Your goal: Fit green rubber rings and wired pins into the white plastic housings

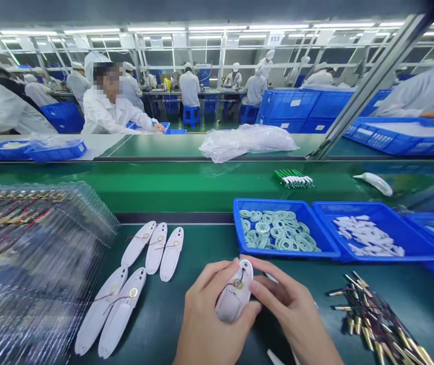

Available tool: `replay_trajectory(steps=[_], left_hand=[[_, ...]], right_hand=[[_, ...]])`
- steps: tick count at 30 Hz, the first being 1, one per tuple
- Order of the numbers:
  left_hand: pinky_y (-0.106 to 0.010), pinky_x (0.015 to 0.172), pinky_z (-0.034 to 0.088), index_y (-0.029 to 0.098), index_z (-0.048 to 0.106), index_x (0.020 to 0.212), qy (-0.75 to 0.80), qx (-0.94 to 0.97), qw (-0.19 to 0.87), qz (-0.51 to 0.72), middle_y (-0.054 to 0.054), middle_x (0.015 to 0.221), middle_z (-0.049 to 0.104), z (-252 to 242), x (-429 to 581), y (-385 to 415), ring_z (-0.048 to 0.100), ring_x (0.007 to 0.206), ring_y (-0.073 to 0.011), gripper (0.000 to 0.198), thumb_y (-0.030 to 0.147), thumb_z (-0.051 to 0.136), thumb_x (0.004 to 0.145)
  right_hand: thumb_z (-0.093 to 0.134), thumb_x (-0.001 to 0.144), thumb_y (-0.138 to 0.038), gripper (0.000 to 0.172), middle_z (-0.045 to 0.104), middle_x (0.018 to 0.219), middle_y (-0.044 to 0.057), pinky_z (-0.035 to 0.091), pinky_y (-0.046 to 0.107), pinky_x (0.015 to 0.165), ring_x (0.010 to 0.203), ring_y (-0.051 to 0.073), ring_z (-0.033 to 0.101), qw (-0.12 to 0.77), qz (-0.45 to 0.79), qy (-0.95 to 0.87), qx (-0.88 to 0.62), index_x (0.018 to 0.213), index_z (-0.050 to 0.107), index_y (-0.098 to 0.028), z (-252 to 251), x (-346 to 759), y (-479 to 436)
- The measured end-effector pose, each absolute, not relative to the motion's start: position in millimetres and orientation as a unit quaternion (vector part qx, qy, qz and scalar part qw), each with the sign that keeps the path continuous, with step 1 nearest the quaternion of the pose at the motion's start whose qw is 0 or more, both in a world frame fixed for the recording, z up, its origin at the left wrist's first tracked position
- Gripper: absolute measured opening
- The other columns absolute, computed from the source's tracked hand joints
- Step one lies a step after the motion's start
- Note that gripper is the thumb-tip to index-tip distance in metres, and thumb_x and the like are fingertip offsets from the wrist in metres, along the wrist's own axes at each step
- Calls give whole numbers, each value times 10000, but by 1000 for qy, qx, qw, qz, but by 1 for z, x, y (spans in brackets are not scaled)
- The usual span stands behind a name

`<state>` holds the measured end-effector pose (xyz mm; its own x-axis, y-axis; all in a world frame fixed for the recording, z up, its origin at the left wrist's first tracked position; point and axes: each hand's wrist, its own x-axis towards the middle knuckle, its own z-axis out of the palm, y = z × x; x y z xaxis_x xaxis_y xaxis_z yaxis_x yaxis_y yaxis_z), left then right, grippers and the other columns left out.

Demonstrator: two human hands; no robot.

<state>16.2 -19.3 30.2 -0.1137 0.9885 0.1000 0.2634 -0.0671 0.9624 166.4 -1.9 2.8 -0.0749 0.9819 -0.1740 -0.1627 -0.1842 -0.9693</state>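
Note:
My left hand (213, 317) and my right hand (291, 309) both grip a white plastic housing (234, 299) above the green belt, its narrow end pointing away from me. A dark wire and a brass-coloured ring (238, 284) show on its inner face. Several similar white housings (154, 248) with thin wires lie to my left. Just beyond my hands stands a blue tray (289, 255) of pale green rings. A pile of brass-tipped wired pins (380, 324) lies to the right of my right hand.
A stack of clear plastic trays (34, 263) holding wired parts fills the left side. A blue tray (376, 207) of white pieces sits to the right, with another beyond it. Co-workers in white sit at the benches across the belts.

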Motion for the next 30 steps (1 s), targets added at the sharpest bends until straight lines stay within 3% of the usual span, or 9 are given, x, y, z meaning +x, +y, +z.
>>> replay_trajectory(steps=[3, 7, 12, 17, 22, 26, 30], left_hand=[[-359, 955, 596, 255, 728, 1266, 540, 549, 451, 451, -81, 1297, 715, 28, 10, -20, 695, 1144, -276, 452, 229, 700, 816], [-341, 935, 600, 184, 710, 1284, 516, 493, 546, 439, -131, 1261, 748, 30, 4, -17, 718, 1125, -268, 388, 351, 573, 962], [-318, 812, 625, 173, 754, 1112, 534, 427, 579, 444, -129, 1121, 805, 32, 4, -11, 750, 1042, -280, 276, 328, 669, 900], [-308, 714, 625, 148, 742, 1203, 580, 445, 537, 422, -134, 1137, 787, 32, 7, -9, 775, 894, -253, 348, 277, 646, 894], [-338, 785, 630, 147, 708, 1276, 541, 427, 597, 410, -145, 1264, 740, 38, 4, -12, 762, 969, -271, 425, 294, 673, 880], [-406, 877, 617, 109, 729, 1226, 482, 369, 678, 414, -154, 1111, 804, 38, -5, -8, 770, 964, -290, 410, 324, 690, 879], [-432, 915, 603, 109, 760, 1166, 489, 369, 668, 423, -141, 1005, 831, 34, -8, -7, 780, 947, -303, 383, 276, 759, 821]], right_hand=[[809, 836, -432, 432, 826, 987, 51, 600, 255, 815, 896, 215, 770, 454, 623, -410, -487, 1229, 740, -267, 2, 168, 3], [804, 845, -418, 372, 825, 1007, 46, 589, 260, 851, 939, 217, 766, 440, 629, -430, -476, 1183, 747, -272, 3, 173, 8], [834, 813, -406, 329, 820, 1047, 48, 592, 257, 879, 967, 216, 764, 446, 621, -429, -481, 1111, 773, -279, 6, 170, 6], [834, 795, -454, 360, 824, 1012, 55, 607, 246, 845, 926, 220, 771, 435, 606, -443, -497, 1099, 780, -269, 8, 165, 0], [768, 835, -520, 458, 815, 995, 58, 607, 248, 817, 878, 217, 766, 413, 568, -467, -537, 1216, 746, -266, 14, 167, 1], [748, 832, -532, 356, 768, 1136, 78, 592, 226, 793, 981, 233, 732, 420, 505, -517, -549, 1044, 821, -255, 16, 165, 4], [684, 881, -525, 342, 753, 1122, 100, 592, 255, 795, 1007, 251, 711, 410, 471, -547, -557, 1015, 831, -247, 10, 161, 2]])
